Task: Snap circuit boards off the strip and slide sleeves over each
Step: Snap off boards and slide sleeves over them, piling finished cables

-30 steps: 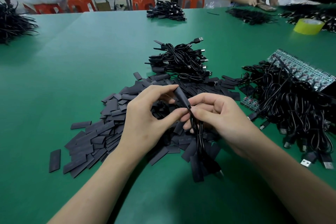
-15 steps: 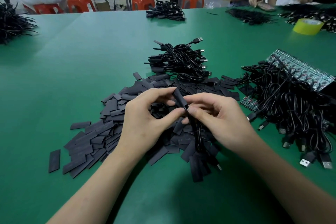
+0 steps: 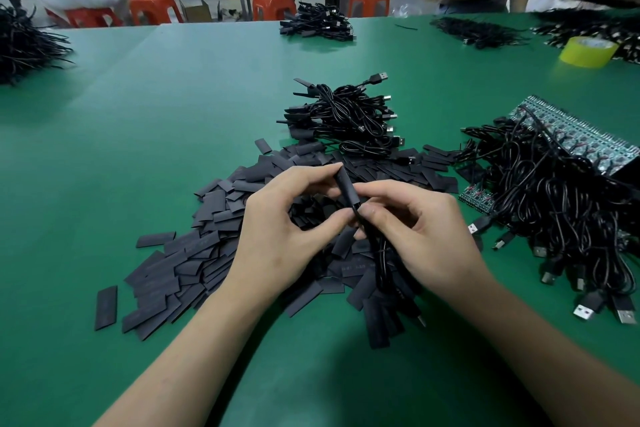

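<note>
We have the sleeve pinched between the thumb and fingers of our left hand, held up over the middle of the table above the heap of loose sleeves. Our right hand is closed on the cable just below the sleeve's lower end, and the rest of the cable hangs down toward the near side of the heap. The board itself cannot be seen; we judge it sits inside the sleeve, since the sleeve looks filled out rather than flat like the loose ones.

The sleeve looks light, thin and soft, probably a little slick, so a gentle pinch on its flat sides near the upper end should do; squeezing hard would likely clamp it against whatever is inside and stop it sliding. The cable is limp, so we think it best held close to the sleeve's mouth, where it gives the most control. The small board is likely stiff but fragile at its soldered end, so we would push along its length rather than bend it.

On the right lies the strip of boards, partly buried under a tangle of cables, and a pile of what look like finished cables sits on the far side of the heap.
</note>
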